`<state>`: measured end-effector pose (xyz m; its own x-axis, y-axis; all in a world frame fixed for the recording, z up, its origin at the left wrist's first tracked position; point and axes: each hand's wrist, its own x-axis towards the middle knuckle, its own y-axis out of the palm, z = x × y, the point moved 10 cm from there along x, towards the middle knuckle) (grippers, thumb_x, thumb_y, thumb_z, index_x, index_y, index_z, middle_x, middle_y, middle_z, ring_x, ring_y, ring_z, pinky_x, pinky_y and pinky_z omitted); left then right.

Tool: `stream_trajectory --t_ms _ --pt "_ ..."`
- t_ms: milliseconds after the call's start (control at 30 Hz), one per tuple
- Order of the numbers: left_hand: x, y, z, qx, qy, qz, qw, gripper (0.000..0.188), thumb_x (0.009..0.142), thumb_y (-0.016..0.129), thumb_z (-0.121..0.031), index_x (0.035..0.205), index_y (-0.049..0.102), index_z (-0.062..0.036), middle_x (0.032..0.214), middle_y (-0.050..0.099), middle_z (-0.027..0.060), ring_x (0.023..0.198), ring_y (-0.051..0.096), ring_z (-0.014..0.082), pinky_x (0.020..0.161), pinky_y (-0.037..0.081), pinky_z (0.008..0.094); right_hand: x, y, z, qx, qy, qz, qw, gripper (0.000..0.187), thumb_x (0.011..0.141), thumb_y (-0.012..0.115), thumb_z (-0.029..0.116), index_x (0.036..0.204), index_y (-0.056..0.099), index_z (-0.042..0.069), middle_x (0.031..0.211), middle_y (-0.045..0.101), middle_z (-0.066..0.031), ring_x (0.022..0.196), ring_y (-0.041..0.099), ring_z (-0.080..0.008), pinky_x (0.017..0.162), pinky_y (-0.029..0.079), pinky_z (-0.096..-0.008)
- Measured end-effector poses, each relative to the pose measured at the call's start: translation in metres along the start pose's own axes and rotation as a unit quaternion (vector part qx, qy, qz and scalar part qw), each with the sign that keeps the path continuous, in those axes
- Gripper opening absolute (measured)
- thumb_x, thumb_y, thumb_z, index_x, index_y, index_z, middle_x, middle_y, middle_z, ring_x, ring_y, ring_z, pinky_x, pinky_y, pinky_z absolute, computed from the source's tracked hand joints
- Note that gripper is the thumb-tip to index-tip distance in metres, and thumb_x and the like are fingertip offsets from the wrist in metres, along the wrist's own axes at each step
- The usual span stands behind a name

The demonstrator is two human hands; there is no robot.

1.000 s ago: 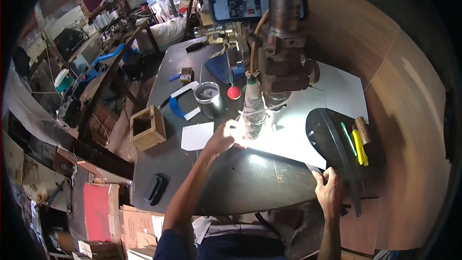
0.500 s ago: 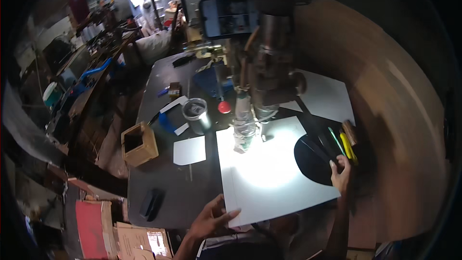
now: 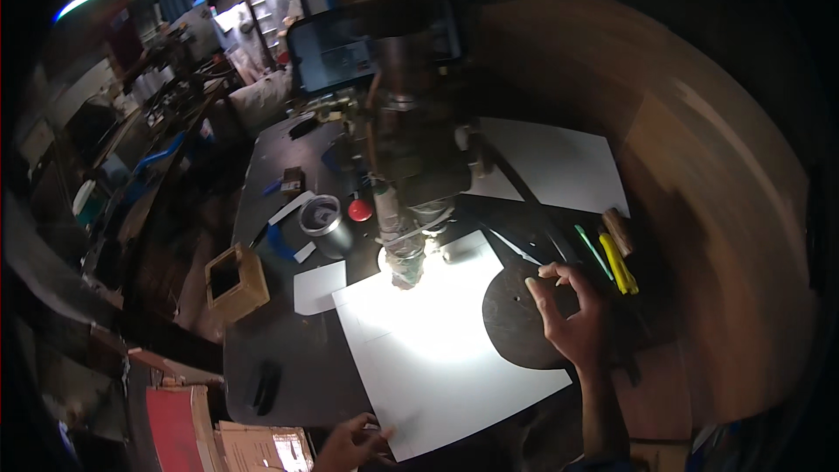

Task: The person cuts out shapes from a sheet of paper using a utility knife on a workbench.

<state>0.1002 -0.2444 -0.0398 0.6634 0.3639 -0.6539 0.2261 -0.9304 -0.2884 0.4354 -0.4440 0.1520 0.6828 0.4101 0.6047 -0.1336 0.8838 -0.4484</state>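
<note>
A large white sheet (image 3: 446, 385) lies on the dark table under a bright lamp spot. My left hand (image 3: 354, 442) grips its near left edge, thumb on top and the other fingers partly hidden. My right hand (image 3: 577, 319) hovers over a dark round plate (image 3: 516, 323) with a small hole, at the sheet's right side. Thumb and forefinger are apart, with nothing visible between them. Just beyond the plate lies a thin, pale, pointed strip (image 3: 516, 247). The lower part of a machine head (image 3: 405, 253) stands over the sheet's far part.
A yellow cutter (image 3: 619, 264), a green pen-like stick (image 3: 594, 252) and a brown block (image 3: 616, 229) lie right. Another white sheet (image 3: 559, 166) is behind. To the left are a metal tumbler (image 3: 328, 232), a wooden box (image 3: 239, 286), a small white piece (image 3: 320, 287) and a red knob (image 3: 360, 210).
The view has shifted, so the table things sit further left. My right hand has moved in over the round plate, its fingers spread. The pale pointed strip now shows. My left hand still holds the sheet.
</note>
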Motion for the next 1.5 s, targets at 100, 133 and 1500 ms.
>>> stream_trajectory --t_ms 100,133,1500 --pt "-0.008 -0.048 -0.051 0.109 0.054 -0.162 0.979 0.029 0.098 0.075 -0.024 0.085 0.068 0.0011 0.067 0.069 0.0077 0.060 0.062 0.0119 0.057 0.048 0.0287 0.027 0.005 0.062 0.007 -0.115 0.030 0.993 0.035 0.081 0.085 0.010 0.109 0.064 0.005 0.109 0.072 -0.0105 0.102 0.067 -0.0288 0.094 0.052 -0.0389" --pt "-0.017 -0.067 -0.068 0.090 0.114 -0.233 0.962 0.030 0.097 0.076 -0.024 0.081 0.067 0.0001 0.064 0.067 0.0052 0.058 0.059 0.0094 0.056 0.046 0.0274 0.034 0.019 0.094 -0.010 -0.176 0.047 0.983 0.038 0.080 0.085 0.009 0.111 0.063 0.005 0.116 0.071 -0.0108 0.109 0.064 -0.0303 0.094 0.052 -0.0395" --pt "0.028 -0.113 -0.068 -0.051 0.339 -0.364 0.866 0.024 0.093 0.078 -0.018 0.082 0.069 0.0007 0.058 0.060 0.0100 0.053 0.054 0.0089 0.052 0.041 0.0306 0.149 0.122 0.271 -0.372 -0.320 0.155 0.857 0.131 0.079 0.083 0.060 0.164 0.002 0.002 0.142 0.054 -0.0264 0.134 0.048 -0.0425 0.118 0.035 -0.0508"
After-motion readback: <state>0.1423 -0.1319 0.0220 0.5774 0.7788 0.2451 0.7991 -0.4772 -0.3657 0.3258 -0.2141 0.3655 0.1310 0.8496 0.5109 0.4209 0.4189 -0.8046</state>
